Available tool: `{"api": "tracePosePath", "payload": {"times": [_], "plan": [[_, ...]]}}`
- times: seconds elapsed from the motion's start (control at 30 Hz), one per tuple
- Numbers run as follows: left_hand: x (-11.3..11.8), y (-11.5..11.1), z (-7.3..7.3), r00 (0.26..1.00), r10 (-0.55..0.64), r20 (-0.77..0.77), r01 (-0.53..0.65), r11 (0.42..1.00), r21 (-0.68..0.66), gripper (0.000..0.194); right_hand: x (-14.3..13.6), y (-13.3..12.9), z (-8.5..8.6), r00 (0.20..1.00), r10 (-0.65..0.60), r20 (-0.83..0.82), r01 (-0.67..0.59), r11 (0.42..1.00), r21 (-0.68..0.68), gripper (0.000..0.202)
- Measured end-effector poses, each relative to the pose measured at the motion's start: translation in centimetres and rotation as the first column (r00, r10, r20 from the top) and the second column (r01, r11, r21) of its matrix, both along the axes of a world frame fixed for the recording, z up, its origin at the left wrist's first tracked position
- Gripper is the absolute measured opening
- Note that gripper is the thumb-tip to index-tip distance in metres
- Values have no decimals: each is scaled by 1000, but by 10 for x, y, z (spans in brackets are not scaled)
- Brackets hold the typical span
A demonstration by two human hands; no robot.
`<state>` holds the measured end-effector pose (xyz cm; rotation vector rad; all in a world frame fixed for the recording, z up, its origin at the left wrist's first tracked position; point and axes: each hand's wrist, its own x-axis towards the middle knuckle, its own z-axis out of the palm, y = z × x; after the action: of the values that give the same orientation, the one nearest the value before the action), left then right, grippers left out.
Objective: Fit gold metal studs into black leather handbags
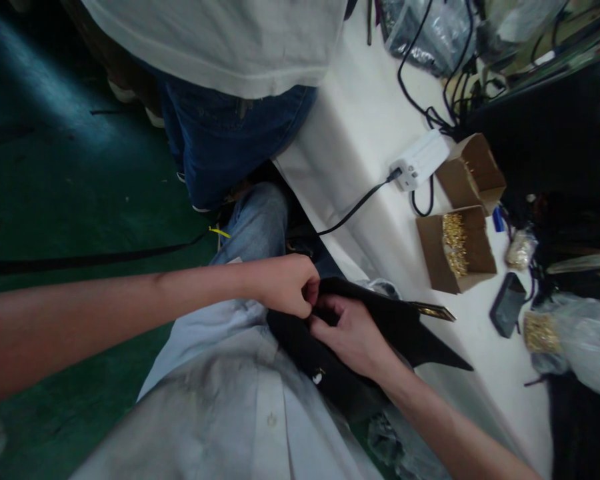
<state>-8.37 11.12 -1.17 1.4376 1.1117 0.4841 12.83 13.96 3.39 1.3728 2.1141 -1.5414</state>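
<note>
Two hands meet at a black piece (400,327) over the lap (260,223), by the table's (360,153) near edge. The left hand (287,283) has fingertips together; the right hand's (357,337) grip is unclear. Loose support could let it slide off.

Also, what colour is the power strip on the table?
The power strip is white, shown best in the head view.
</note>
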Motion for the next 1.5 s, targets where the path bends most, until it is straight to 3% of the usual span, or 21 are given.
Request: {"api": "tracePosePath", "payload": {"times": [0.27, 0.53, 0.67, 0.8, 0.97, 1.07, 1.2, 1.23, 1.3, 1.4, 1.5], "plan": [[0, -7, -3, 994, 33, 103, -25, 997, -78, 11, 1, -5, 1, 999, 44, 26, -45, 997, 67, 25], [-8, -30, -7, 971, 36, 236, 5, 985, -171, 35, 9, 1, 3, 994, 100, 50, -105, 988, 115, 11], [2, -46, -10, 976, 94, 196, -80, 994, -80, 53, 12, 4, 3, 992, 108, 64, -114, 988, 102, 10], [20, -58, -22, 961, 241, 134, -239, 971, -29, 31, 13, 6, 1, 992, 118, 38, -119, 993, 19, 15], [26, -67, -34, 945, 272, 181, -268, 962, -46, 28, 16, 6, -1, 993, 109, 41, -108, 994, -31, 21], [19, -70, -25, 941, 280, 189, -270, 960, -76, 26, 16, 6, -1, 990, 124, 61, -123, 992, -17, 21], [13, -65, 5, 948, 264, 177, -247, 962, -112, 32, 12, 9, 5, 983, 170, 67, -173, 984, 40, 15], [15, -62, 13, 953, 269, 137, -255, 960, -113, 38, 10, 10, 7, 981, 184, 62, -188, 981, 54, 13], [23, -57, 23, 943, 329, -49, -332, 940, -81, 30, 7, 13, 11, 976, 211, 51, -214, 974, 67, 10], [37, -54, 25, 911, 377, -167, -388, 921, -42, 10, 6, 16, 15, 967, 251, 39, -253, 966, 53, 11], [43, -54, 19, 923, 353, -153, -361, 932, -29, 14, 7, 20, 13, 956, 292, 29, -293, 956, 26, 10]]}}
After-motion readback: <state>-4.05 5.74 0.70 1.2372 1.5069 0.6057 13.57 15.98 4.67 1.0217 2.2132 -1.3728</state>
